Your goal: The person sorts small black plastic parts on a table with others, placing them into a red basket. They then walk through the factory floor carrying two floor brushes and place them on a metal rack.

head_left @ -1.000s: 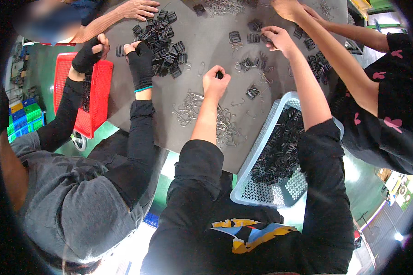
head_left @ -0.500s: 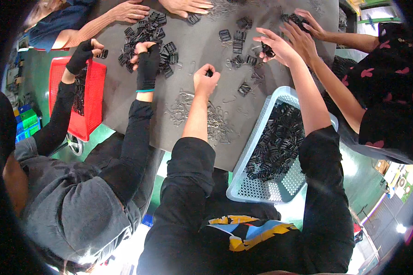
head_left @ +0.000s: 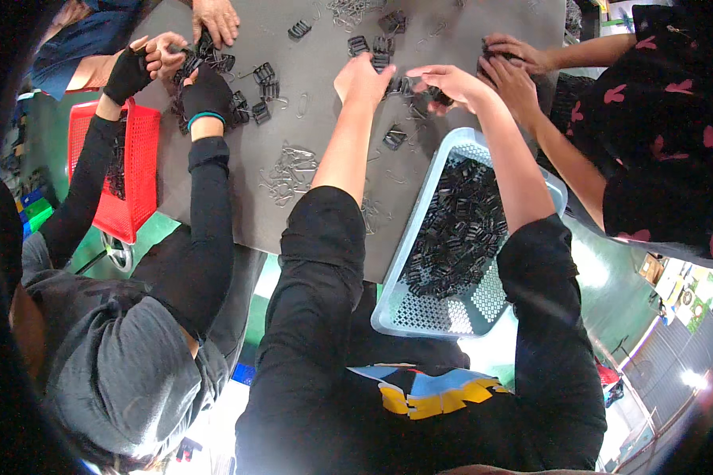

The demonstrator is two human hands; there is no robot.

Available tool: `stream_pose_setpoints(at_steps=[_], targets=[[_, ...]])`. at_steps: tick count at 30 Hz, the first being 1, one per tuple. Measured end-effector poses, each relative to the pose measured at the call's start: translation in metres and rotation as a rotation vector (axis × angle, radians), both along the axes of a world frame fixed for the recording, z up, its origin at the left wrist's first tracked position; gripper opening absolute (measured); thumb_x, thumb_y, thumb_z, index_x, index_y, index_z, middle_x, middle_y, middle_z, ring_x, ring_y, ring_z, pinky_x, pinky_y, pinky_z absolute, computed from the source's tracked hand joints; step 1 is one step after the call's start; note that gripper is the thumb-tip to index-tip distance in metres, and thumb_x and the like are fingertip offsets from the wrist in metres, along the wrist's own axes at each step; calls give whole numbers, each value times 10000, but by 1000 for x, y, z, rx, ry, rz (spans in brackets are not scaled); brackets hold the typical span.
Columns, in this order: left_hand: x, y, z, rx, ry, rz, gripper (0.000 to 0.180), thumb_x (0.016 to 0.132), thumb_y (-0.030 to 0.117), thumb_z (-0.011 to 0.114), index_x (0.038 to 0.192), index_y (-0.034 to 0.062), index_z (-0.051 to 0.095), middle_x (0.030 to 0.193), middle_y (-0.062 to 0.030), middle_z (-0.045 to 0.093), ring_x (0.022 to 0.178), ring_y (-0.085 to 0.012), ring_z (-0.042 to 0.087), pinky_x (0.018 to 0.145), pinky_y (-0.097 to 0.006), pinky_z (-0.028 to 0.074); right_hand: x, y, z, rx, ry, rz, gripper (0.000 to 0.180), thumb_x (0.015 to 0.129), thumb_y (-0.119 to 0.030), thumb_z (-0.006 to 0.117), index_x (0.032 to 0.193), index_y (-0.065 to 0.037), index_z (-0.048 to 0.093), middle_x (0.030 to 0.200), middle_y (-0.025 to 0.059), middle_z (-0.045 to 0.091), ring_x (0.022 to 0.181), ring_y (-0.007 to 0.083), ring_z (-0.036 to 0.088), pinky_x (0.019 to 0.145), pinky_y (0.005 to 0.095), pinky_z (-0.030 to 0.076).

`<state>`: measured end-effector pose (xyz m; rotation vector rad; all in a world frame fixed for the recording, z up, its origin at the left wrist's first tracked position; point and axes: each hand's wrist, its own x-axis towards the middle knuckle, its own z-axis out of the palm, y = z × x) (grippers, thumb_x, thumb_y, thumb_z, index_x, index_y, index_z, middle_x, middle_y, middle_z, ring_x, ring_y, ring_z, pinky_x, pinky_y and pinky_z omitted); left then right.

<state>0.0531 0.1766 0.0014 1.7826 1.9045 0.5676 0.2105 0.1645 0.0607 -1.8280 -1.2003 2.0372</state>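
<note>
My left hand (head_left: 362,81) reaches over the table, its thumb apart from its fingers, at a few black plastic buckles (head_left: 381,54) with wire hooks. Its fingertips are partly hidden, and nothing shows held in it. To the right, my right hand (head_left: 458,85) is palm down, with its fingers curled around black buckles (head_left: 439,96). Another black buckle (head_left: 394,137) lies nearer me. Loose silver wire hooks (head_left: 290,172) are spread in a pile left of my left forearm.
A light blue basket (head_left: 396,305) full of black buckles stands before me at the table's edge. A red basket (head_left: 144,178) is at left. Co-workers' hands (head_left: 206,96) work at a buckle pile (head_left: 259,95) on the left; another person's hands (head_left: 519,75) hold buckles on the right.
My left hand has moved forward to the buckles and its pinch has loosened. My right hand has shifted slightly, still with buckles. At left, co-workers' hands have drawn together over the pile.
</note>
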Motion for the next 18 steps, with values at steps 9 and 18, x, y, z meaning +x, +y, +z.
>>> stream_pose_setpoints(at_steps=[9,18], targets=[[-21,-18,18,-327,-128,-172,195,591,168,571,710,32,496,724,-94,549,697,-195,537,569,-296,400,17,-12,-30,271,14,-134,205,735,-93,413,900,-66,531,755,56,522,421,93,446,433,226,410],[-37,-92,0,-268,-1426,237,358,629,-71,411,958,67,387,904,-68,532,712,-148,527,444,-178,356,-27,7,-45,541,-796,588,359,549,-304,650,756,-29,552,789,116,559,756,256,531,656,326,417]])
